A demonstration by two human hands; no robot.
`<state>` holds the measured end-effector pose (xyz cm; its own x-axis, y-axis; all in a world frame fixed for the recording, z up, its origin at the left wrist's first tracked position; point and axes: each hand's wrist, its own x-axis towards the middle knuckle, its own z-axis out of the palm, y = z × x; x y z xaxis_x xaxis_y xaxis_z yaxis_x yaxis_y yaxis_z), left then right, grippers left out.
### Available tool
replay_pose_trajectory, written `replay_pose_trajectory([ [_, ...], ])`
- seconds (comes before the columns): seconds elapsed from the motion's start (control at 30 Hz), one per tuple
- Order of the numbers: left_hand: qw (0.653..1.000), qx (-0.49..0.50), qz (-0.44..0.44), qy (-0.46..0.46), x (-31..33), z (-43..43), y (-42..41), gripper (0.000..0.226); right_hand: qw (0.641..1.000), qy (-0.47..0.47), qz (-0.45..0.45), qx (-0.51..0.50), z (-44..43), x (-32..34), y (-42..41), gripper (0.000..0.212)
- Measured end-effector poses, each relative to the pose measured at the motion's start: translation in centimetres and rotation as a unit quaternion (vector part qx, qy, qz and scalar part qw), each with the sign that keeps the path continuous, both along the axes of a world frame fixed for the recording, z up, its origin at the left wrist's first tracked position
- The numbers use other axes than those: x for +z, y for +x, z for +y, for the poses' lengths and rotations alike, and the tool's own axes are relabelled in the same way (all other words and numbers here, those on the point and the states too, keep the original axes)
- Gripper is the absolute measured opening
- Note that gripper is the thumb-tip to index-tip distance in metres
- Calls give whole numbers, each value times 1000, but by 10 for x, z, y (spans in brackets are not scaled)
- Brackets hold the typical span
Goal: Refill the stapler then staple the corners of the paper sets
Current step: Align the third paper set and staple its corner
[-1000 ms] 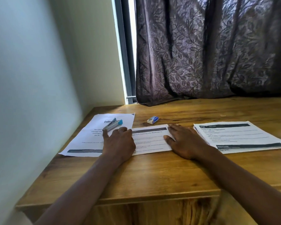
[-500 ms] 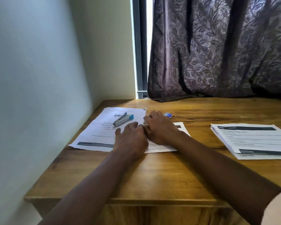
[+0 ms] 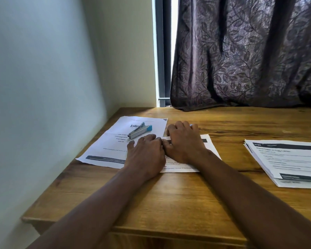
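Wooden surface [image 3: 169,203]: both forearms reach across it; a thick paper stack [image 3: 285,159] lies well apart to the right.
Left hand [image 3: 145,155]: relaxed, fingers flat, pressing the middle paper set [image 3: 209,148] where it overlaps the left sheet [image 3: 106,146].
Right hand [image 3: 184,142]: touching the left one, knuckles raised. Its fingertips are hidden, so I cannot tell whether it grips anything.
Stapler [image 3: 139,132]: hinged open on the left sheet, just beyond the left fingertips. Its long axis runs near-left to far-right, blue end farthest.
Blue sliver [image 3: 191,125]: peeks past the right fingers, likely the staple box.
Nearer hand: left for the stapler, right for the staples.
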<state>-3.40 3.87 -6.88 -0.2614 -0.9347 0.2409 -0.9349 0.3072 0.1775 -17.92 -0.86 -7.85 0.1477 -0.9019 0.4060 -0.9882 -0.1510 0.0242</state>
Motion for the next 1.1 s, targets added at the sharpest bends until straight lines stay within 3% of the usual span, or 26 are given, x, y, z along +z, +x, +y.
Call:
replay_pose_trajectory([
  [0.33,999,-3,22,-26,-1,2,4,43,997,0,-61,41,6,5,-2,46],
  [0.47,995,11,66,-77,5,-3,13,54,992,-22,-99,75,8,7,-5,33],
  [0.6,981,62,124,-138,26,-35,25,51,985,-11,-134,107,6,8,-7,25],
  [0.77,990,122,62,-21,34,-80,37,53,985,-43,-134,102,3,11,-9,22],
  [0.97,989,114,46,-79,15,-97,49,28,977,-76,-167,104,-4,12,-12,8],
  [1.03,988,82,89,-94,16,-98,54,22,979,-69,-169,95,-5,12,-12,7],
  [1.1,978,20,189,-84,20,-101,61,17,980,-71,-162,88,-4,12,-12,8],
])
